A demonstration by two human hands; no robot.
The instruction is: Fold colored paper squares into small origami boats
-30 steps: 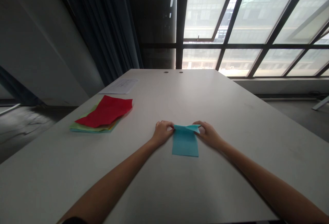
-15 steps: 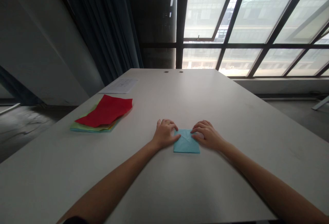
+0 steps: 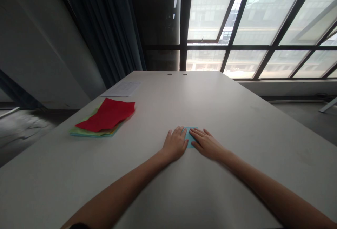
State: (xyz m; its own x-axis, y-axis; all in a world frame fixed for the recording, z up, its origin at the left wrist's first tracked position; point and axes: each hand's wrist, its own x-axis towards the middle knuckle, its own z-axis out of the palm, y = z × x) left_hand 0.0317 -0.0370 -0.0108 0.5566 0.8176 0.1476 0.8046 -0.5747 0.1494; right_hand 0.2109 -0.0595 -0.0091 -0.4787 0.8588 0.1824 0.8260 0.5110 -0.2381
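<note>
Left hand [image 3: 175, 145] and right hand [image 3: 207, 145] both bare, 1 slim thumb [image 3: 185, 144] showing on each. Left forearm [image 3: 126, 183] and right forearm [image 3: 260, 180] bare too, long, smooth outline, narrowing handward. 1 black, curved edge [image 3: 79, 226] low on left arm, sleeve or band, can't tell. Nails too small to read.

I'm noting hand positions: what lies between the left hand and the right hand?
A light-blue paper lies there on the white table, partly covered by the left hand and the right hand, as the head view shows.
</note>
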